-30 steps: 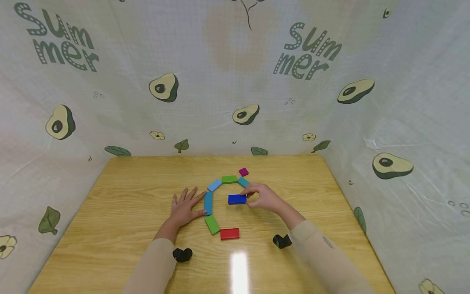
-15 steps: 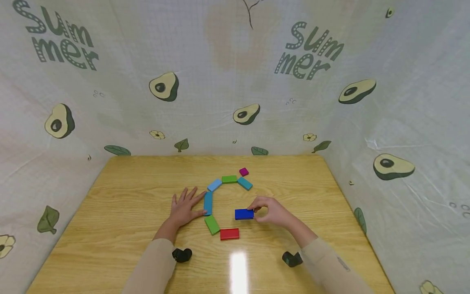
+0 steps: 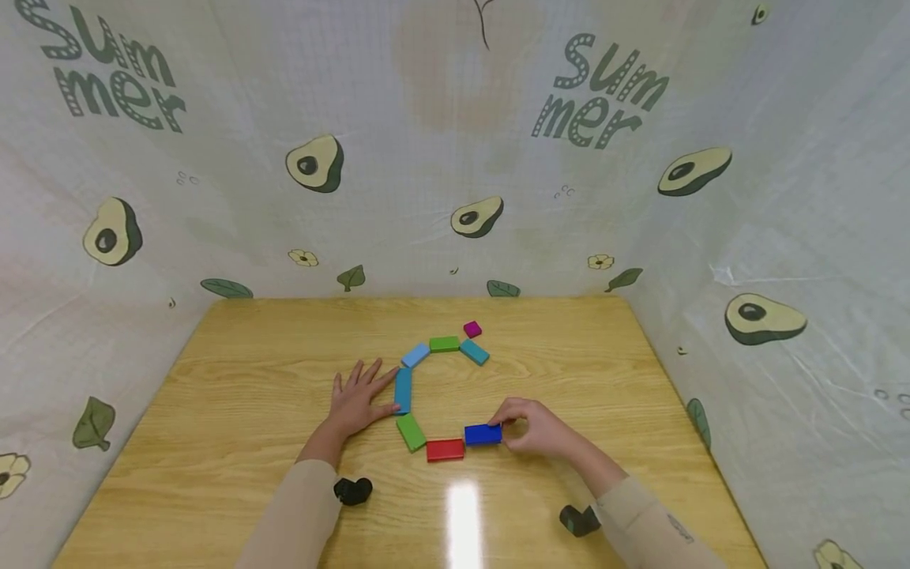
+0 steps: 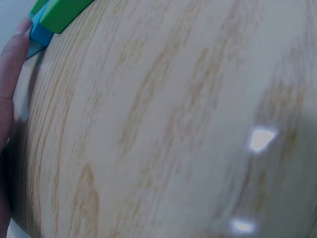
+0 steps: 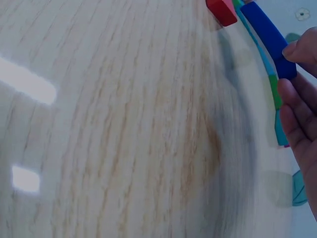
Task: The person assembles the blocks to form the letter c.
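Between thumb and fingers my right hand (image 3: 539, 429) pinches a dark blue block (image 3: 483, 435) by its right end. In the right wrist view the dark blue block (image 5: 265, 34) looks raised off the wood, apart from the red block (image 5: 223, 11). In the head view it hangs just right of the red block (image 3: 445, 450). My left hand (image 3: 358, 404) lies with fingers spread, its thumb and index fingertips touching the long teal-blue block (image 3: 403, 391). Below that block lies a green block (image 3: 410, 432); above it, a light blue block (image 3: 415, 355).
Another green block (image 3: 444, 344) and a teal block (image 3: 475, 352) continue the curve at the far side. Behind them sits a small magenta block (image 3: 472, 329). A printed cloth (image 3: 398, 237) surrounds the wooden table (image 3: 270, 348) at its back and sides.
My right hand has brought the dark blue block toward me and slightly right, from inside the curve to beside the red block. The left hand has stayed at the teal-blue block.
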The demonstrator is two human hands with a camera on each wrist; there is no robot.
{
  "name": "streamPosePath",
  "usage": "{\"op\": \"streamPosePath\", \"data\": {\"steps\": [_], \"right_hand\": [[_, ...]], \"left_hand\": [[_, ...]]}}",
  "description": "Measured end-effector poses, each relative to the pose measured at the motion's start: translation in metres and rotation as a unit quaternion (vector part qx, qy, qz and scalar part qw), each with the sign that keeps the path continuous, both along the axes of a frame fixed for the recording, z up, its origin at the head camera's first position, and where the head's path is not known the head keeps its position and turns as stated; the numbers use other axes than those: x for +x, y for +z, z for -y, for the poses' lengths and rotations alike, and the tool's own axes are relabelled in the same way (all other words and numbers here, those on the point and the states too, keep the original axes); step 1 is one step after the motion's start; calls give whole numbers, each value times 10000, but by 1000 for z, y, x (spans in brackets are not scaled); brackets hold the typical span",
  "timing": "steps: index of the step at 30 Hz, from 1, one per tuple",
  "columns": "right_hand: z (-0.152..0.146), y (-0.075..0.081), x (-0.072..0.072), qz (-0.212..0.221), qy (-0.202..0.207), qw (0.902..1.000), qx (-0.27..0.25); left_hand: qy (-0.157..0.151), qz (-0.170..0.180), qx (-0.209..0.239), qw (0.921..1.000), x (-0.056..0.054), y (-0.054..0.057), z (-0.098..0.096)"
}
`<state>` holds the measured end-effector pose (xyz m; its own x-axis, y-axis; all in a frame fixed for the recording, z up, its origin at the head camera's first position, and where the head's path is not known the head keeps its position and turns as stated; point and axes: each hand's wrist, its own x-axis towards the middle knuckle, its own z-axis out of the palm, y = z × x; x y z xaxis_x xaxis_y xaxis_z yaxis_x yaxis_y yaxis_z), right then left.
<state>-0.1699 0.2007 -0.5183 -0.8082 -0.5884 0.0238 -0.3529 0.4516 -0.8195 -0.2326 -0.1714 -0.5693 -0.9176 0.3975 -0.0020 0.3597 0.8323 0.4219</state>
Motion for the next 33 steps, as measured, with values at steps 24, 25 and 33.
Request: {"op": "streamPosePath", "data": {"steps": [24, 25, 33], "right_hand": [[2, -17, 1, -105, 538, 9971, 534], [2, -16, 1, -119, 545, 9968, 566], [9, -16, 3, -489, 491, 9953, 670]], "left_hand": [[17, -29, -10, 10000, 1, 3, -1], [19, -29, -5, 10000, 1, 3, 0], [10, -52, -38, 10000, 0, 1, 1]]}}
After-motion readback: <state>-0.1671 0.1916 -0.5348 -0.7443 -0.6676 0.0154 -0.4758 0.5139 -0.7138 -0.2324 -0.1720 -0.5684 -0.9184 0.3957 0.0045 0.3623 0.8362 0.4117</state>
